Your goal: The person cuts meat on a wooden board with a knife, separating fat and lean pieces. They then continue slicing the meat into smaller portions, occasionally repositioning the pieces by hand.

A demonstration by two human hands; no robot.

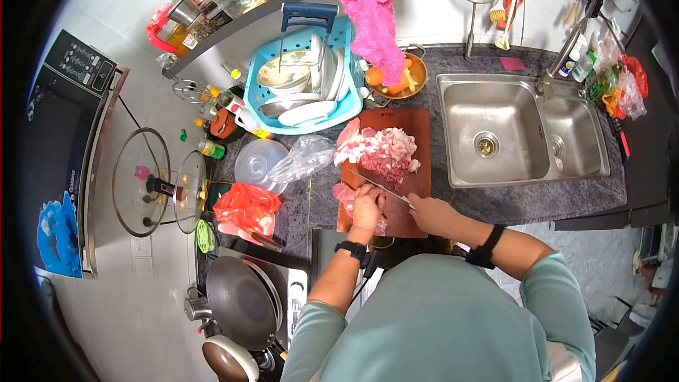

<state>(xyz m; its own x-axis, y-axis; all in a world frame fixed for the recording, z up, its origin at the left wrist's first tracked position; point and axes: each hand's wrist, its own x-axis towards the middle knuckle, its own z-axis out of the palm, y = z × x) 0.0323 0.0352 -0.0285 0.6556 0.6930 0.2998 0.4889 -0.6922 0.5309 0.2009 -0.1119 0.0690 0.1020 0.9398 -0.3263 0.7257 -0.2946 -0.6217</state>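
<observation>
A wooden cutting board [419,126] lies on the dark counter in front of me. My right hand [433,215] is closed around the handle of a kitchen knife [387,189], its thin blade slanting up and to the left across the board. With curled fingers, my left hand [367,208] holds down a piece of raw meat [344,194] at the board's lower left, just below the blade. Beyond the knife sits a heap of cut raw meat [390,150], pink and white. The left fingertips are partly hidden.
Right of the board is a steel double sink [495,127]. Behind stand a blue dish basket [297,124] and a pan [419,83] with orange and yellow food. Left are a clear plastic bag [305,158], a red bag [246,204] and a wok [240,304] on the stove.
</observation>
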